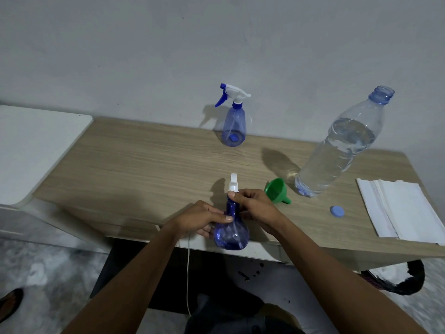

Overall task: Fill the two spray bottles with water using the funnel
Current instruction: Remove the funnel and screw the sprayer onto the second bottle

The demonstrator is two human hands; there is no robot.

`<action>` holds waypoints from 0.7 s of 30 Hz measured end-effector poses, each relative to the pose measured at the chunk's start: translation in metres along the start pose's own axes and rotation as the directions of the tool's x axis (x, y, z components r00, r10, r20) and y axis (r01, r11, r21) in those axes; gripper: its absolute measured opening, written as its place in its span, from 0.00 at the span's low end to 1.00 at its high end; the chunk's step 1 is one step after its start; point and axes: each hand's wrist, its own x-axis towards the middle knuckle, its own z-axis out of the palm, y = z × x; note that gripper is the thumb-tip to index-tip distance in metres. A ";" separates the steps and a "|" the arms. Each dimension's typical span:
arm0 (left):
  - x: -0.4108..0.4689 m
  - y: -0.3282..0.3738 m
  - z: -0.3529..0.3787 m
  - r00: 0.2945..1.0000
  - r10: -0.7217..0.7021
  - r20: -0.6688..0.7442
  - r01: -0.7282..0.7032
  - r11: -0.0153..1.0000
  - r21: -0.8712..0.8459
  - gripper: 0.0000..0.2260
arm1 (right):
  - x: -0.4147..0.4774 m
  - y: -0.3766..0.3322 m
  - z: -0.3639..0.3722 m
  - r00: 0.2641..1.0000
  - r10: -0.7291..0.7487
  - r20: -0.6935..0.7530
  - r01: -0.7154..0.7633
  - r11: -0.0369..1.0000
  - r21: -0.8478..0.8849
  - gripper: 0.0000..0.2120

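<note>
Head view, lower centre: left hand point(203, 219) grips near spray bottle point(231, 231) body, right hand point(252, 204) pinches white sprayer collar point(233, 188); unscrew squarely, bottle braced upright.

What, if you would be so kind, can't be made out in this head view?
- Near spray bottle: its collar is hidden by the right hand; seated or loosened, unclear.
- Left hand covers its left side.
- Napkins: cut off by the right edge.
- Far spray bottle: water level unclear.

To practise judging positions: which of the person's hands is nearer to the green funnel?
Right. The right hand grips the near spray bottle's neck, just left of the funnel; the left hand holds the bottle's body, farther left.
</note>
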 end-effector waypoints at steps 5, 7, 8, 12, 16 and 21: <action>0.003 0.000 -0.003 1.000 0.000 -0.005 0.000 1.000 0.016 0.17 | 0.002 0.000 -0.002 1.000 0.012 0.010 -0.012 1.000 0.004 0.12; 0.003 0.002 -0.003 1.000 0.002 -0.007 -0.002 1.000 0.009 0.17 | 0.003 0.001 -0.003 1.000 0.023 0.010 -0.023 1.000 0.002 0.15; 0.002 0.003 -0.002 1.000 0.003 -0.006 -0.003 1.000 0.005 0.16 | 0.003 0.002 -0.003 1.000 0.026 0.008 -0.026 1.000 -0.001 0.18; 0.002 0.003 -0.001 1.000 -0.002 -0.004 0.002 1.000 -0.006 0.15 | 0.004 0.002 -0.005 0.999 0.034 0.003 -0.034 0.999 0.000 0.21; 0.002 0.003 -0.001 1.000 -0.006 0.003 0.006 1.000 -0.004 0.16 | 0.003 0.001 -0.004 0.999 0.039 0.001 -0.039 0.999 -0.018 0.29; 0.002 0.005 -0.001 1.000 -0.016 0.006 0.016 1.000 -0.010 0.14 | 0.005 0.001 -0.005 1.000 0.027 0.003 -0.027 0.999 -0.029 0.27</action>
